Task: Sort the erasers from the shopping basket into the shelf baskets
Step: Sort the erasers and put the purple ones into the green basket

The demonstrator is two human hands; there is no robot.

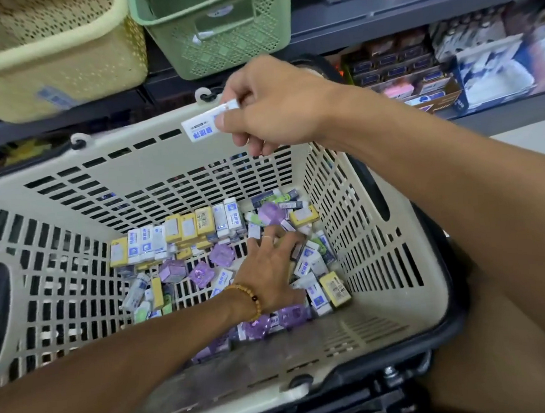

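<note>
Right hand pinches white sleeved eraser by end, above shopping basket. Left hand spread flat on erasers inside. Likely light, firm; pinch long sides.

The white eraser pinched in the right hand, above the far rim of the beige shopping basket, carries blue characters on its sleeve, too blurred to read. Erasers lying on that basket's floor bear similar blue print, also unreadable. A barcode label on a yellow-sleeved eraser near the basket's right wall is illegible.
</note>
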